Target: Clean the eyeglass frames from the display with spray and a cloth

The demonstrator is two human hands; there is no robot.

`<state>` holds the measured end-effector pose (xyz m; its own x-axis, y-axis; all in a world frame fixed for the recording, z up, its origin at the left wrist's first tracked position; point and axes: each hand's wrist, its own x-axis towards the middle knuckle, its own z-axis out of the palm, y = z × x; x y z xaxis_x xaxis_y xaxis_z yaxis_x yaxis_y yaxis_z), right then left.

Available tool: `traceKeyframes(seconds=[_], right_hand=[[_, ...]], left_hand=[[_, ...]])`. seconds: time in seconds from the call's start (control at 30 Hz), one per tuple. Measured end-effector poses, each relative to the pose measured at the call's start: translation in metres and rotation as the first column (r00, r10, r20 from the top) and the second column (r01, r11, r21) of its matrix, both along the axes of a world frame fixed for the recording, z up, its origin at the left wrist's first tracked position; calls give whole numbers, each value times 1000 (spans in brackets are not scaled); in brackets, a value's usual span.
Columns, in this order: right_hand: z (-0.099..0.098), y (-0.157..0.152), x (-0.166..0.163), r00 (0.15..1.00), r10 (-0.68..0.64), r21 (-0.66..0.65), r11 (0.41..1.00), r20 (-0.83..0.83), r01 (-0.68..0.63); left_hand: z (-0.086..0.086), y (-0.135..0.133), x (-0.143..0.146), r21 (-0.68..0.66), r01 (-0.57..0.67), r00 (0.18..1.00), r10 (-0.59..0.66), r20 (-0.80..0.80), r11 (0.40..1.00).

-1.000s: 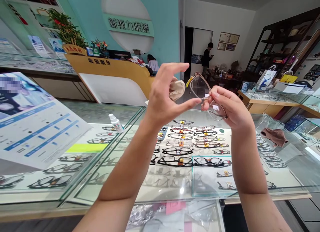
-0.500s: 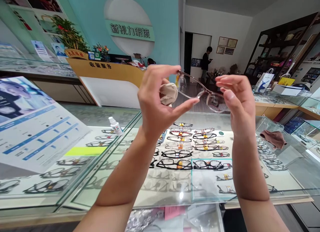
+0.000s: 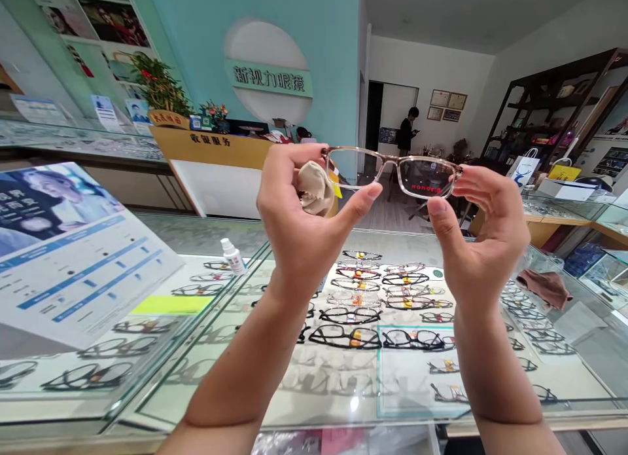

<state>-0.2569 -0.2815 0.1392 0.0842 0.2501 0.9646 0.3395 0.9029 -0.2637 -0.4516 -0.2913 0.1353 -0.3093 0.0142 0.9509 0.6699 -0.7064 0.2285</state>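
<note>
A pair of eyeglasses [image 3: 390,160] with a thin, clear brownish frame is held up in front of me, level and facing forward. Red lettering marks the right lens, and a yellow tag hangs by the left side. My left hand [image 3: 299,213] grips the left end of the frame, its thumb under the left lens. Bunched in that same hand is a beige cleaning cloth [image 3: 314,188]. My right hand [image 3: 483,232] pinches the right end near the hinge, thumb at the lower rim of the right lens.
Below stands a glass display case [image 3: 333,396] with rows of eyeglasses inside. On it are a white spray bottle [image 3: 232,257], a folded leaflet [image 3: 83,258] and a brown cloth [image 3: 544,287]. Beyond are a counter [image 3: 216,180] and a standing person [image 3: 406,131].
The eyeglasses have turned from tilted to level, facing forward. My right hand has moved right and lower, and its fingers now grip the frame's right end. The view has tipped upward slightly.
</note>
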Motion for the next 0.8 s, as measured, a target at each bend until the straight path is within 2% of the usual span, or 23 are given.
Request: traceKeyframes(seconds=[0.1,0.27,0.4,0.63,0.8], right_hand=[[1,-3,2,1000,-4,-12,1000,-7,4],[2,-9,7,995,-76,-109,991,70,83],[3,-18,12,989,-110,-118,986,99,121],[5,-25,15,992,-77,-199,975,103,96],[5,-26,13,986,-124,-164,976,111,141]], left_hand=[[-1,-3,-1,-43,30,999,-31,-28,999],[-1,-6,-5,-91,31,999,-35,-37,995],[0,-11,-3,-138,19,1000,-22,-18,990],[-2,-12,1,-80,12,998,-17,-64,997],[-4,-9,-1,-125,-18,998,11,-56,992]])
